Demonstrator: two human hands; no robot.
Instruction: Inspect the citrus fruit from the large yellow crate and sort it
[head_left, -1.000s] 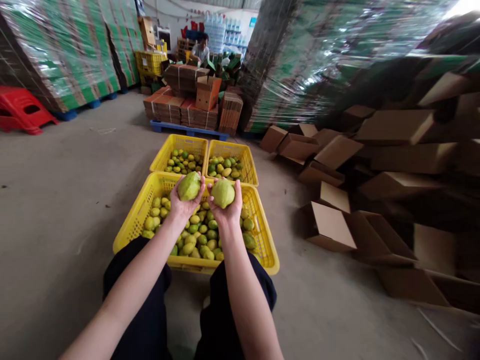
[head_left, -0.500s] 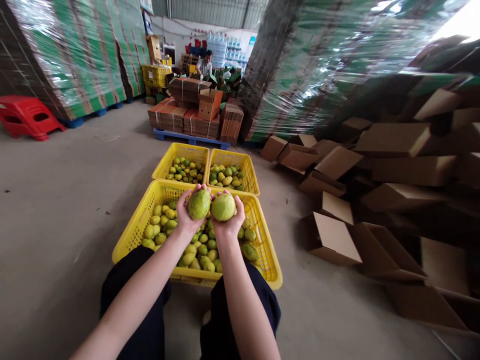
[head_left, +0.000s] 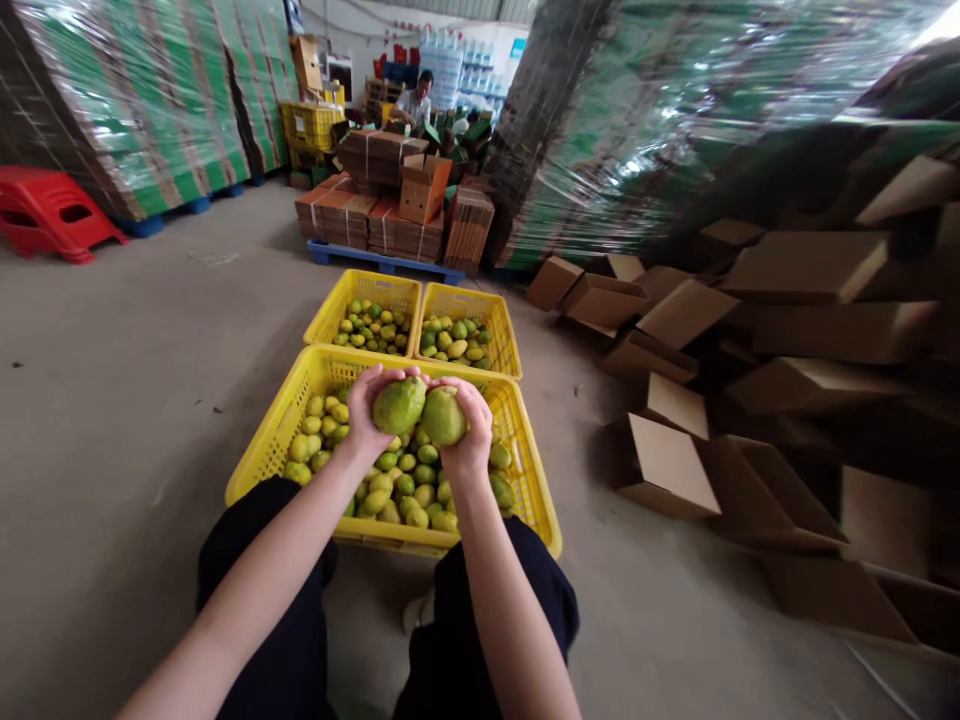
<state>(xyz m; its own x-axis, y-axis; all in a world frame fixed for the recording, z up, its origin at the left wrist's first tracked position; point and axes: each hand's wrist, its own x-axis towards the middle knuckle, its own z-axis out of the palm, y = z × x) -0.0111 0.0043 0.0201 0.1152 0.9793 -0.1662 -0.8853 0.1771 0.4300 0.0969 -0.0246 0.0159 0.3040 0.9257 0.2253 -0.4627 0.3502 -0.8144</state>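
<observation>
My left hand (head_left: 367, 408) is wrapped round a large green fruit (head_left: 399, 405), holding it from the left and beneath. In my right hand (head_left: 472, 425) is a second, rounder green fruit (head_left: 444, 416), gripped from the right and over its top. The two fruits are side by side, almost touching, above a big yellow crate (head_left: 255, 455). Many smaller yellow-green fruits (head_left: 405, 485) lie in that crate, partly hidden by my hands and forearms.
Behind the big crate stand two smaller yellow crates (head_left: 322, 310) of fruit. Cardboard boxes (head_left: 671, 465) are heaped on the right. Flattened cartons on a blue pallet (head_left: 386, 262), a red stool (head_left: 56, 215) and a person (head_left: 414, 102) are farther back.
My right hand has turned, its fingers now over the top of its fruit. Both fruits have come closer together. The camera view has tilted slightly downward.
</observation>
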